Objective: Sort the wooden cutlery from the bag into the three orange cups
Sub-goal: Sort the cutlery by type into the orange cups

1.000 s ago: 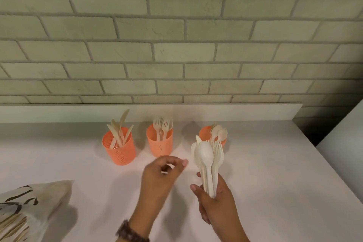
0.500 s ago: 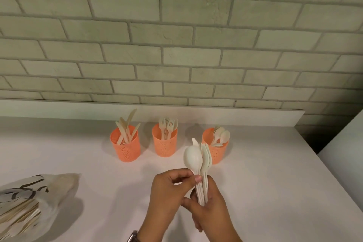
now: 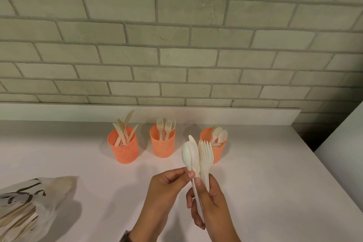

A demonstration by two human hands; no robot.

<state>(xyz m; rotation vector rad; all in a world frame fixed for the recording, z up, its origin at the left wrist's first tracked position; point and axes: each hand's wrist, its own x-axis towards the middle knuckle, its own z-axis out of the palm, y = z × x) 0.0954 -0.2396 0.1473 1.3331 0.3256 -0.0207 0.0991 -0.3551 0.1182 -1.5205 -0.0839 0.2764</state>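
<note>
A spoon (image 3: 187, 154) has been pinched by the left hand (image 3: 167, 188) since a moment ago; the remaining bundle (image 3: 205, 155) stays clasped in the right hand (image 3: 210, 202), so the spoon cup (image 3: 215, 151) is judged next.

Bag (image 3: 29, 206) cut off at left edge

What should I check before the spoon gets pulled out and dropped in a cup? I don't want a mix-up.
1. Left hand pinches the spoon by its neck: ok.
2. Right hand grips the rest of the bundle: ok.
3. Spoon free of the forks: cannot tell, handles overlap.
4. Spoon cup, on the right, upright: ok.
5. Room left in that cup: ok.
6. Bag out of the way: ok.
</note>
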